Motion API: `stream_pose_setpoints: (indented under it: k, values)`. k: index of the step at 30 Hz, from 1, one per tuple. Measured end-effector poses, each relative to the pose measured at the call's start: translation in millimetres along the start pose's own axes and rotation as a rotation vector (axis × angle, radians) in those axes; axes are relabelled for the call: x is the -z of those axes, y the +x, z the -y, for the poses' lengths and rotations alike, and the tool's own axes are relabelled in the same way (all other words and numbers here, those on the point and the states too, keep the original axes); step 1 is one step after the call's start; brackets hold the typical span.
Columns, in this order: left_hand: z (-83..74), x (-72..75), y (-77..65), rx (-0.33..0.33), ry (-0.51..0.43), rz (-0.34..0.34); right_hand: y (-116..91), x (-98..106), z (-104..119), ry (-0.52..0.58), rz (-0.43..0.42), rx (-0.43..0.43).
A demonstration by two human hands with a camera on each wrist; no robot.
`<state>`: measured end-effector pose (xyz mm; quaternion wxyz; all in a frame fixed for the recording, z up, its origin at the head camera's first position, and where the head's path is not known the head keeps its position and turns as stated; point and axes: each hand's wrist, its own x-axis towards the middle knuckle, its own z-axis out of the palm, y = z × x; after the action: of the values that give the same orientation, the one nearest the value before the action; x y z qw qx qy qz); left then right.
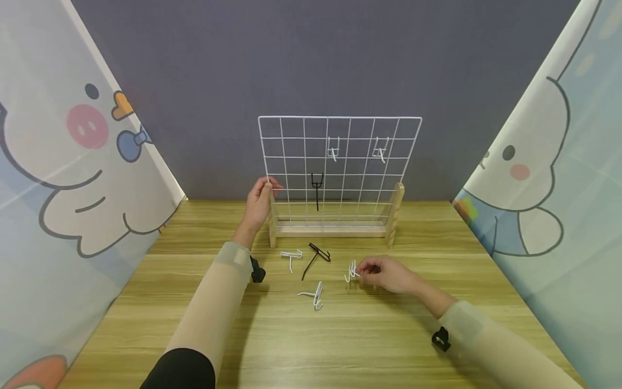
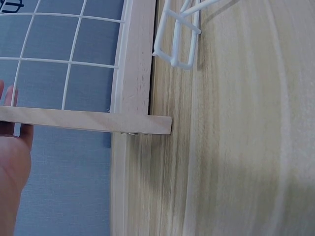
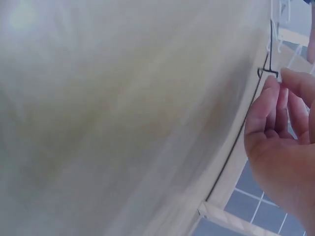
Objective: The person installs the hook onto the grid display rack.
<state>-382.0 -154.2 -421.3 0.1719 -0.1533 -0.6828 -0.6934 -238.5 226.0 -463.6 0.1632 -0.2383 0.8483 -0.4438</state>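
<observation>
A white wire grid panel (image 1: 340,116) stands in a wooden base (image 1: 330,232). My left hand (image 1: 256,205) grips the top of the left wooden post (image 2: 88,118), fingers on one side and palm on the other. Low over the table, my right hand (image 1: 389,274) pinches a white wire hook (image 1: 352,272) between thumb and fingertips. Two white hooks (image 1: 332,150) (image 1: 381,151) hang on the upper grid, and a black hook (image 1: 317,186) hangs lower, left of centre.
Loose on the wooden table (image 1: 301,351) lie a white hook (image 1: 290,255) before the base, a black hook (image 1: 317,255) beside it and another white hook (image 1: 317,296) nearer. A grey panel (image 1: 311,59) stands behind; printed cloths (image 1: 58,162) flank the sides.
</observation>
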Motion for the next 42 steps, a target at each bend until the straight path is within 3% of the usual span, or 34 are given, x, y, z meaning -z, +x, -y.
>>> stream_pose_setpoints:
  k: [5, 15, 25, 42]
  values:
    - [-1.1, -1.4, 0.4, 0.001, -0.015, -0.003, 5, 11, 1, -0.009, -0.090, -0.007]
    - [-1.3, -0.2, 0.1, 0.003, -0.006, 0.000, 15, 28, 10, 0.081, -0.201, -0.009]
    - [-2.2, -0.3, -0.7, 0.006, -0.012, -0.001, 27, 51, 24, 0.222, -0.419, 0.040]
    - [0.7, 0.4, 1.1, 0.002, -0.014, 0.012, 49, 76, 47, 0.320, -0.580, 0.072]
